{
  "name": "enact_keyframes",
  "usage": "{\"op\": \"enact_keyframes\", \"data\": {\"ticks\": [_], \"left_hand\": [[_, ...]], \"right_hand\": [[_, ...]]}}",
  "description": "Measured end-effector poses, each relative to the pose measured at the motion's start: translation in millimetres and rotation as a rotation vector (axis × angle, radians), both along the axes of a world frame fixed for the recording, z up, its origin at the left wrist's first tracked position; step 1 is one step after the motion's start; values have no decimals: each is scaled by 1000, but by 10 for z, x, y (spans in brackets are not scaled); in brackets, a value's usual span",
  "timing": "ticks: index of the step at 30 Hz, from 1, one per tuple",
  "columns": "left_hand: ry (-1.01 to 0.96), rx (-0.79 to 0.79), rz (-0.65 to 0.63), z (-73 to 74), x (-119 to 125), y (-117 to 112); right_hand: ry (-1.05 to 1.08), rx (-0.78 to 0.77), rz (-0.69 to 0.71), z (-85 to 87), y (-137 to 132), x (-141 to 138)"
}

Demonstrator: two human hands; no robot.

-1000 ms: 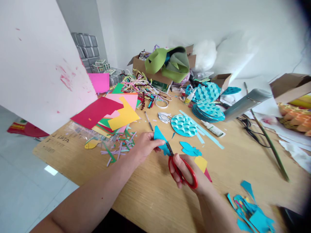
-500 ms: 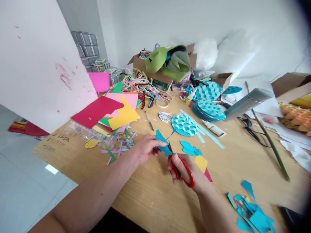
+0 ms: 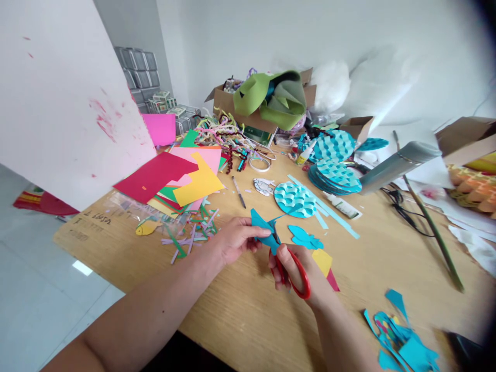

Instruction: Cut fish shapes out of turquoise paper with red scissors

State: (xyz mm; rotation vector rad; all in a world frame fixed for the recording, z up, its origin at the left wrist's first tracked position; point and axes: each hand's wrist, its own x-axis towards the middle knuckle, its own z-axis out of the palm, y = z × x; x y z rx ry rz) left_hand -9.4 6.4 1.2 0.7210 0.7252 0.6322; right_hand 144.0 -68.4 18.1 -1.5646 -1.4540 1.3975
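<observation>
Between the fingers of my left hand (image 3: 239, 238) is a small piece of blue paper (image 3: 260, 222), pinched at its left side. My right hand (image 3: 292, 268) grips a pair of red-handled scissors (image 3: 303, 279), with thumb and fingers in the loops. The blades meet the paper at its right edge, and a thin blue strip curls off beyond them. Just past the hands lie blue fish-shaped cutouts (image 3: 305, 237) and a blue disc with pale wavy strips (image 3: 295, 200). Yellow paper (image 3: 322, 261) shows beside my right wrist.
Coloured paper sheets (image 3: 155, 178) and thin paper scraps (image 3: 190, 238) lie to the left. A pen (image 3: 238, 192) and glue bottle (image 3: 343, 206) are farther back. Blue offcuts (image 3: 411, 341) lie front right, near a green stick (image 3: 434, 232) and grey cylinder (image 3: 399, 166).
The scissor blades have come further over the blue paper, and the thin strip at its edge has shifted. Both hands stay in nearly the same place.
</observation>
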Motion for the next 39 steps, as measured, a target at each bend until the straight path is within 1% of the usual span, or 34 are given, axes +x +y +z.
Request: {"op": "enact_keyframes", "data": {"ticks": [5,13,22,32,35,39], "left_hand": [[-6,-4,-2,8,-3,2],[-15,-8,-5,-8,-7,8],[-2,-11,-9,-3,-6,11],[10,-8,-3,11,-10,14],[37,9,-4,15,-16,17],[71,77,-20,2,-31,35]], "right_hand": [[-14,7,-17,-12,-2,0],[-2,53,-8,-62,-16,2],[-12,19,-1,-26,-23,4],[-6,20,7,-21,-43,21],[11,20,15,-16,-41,25],[21,16,33,-29,-35,30]]}}
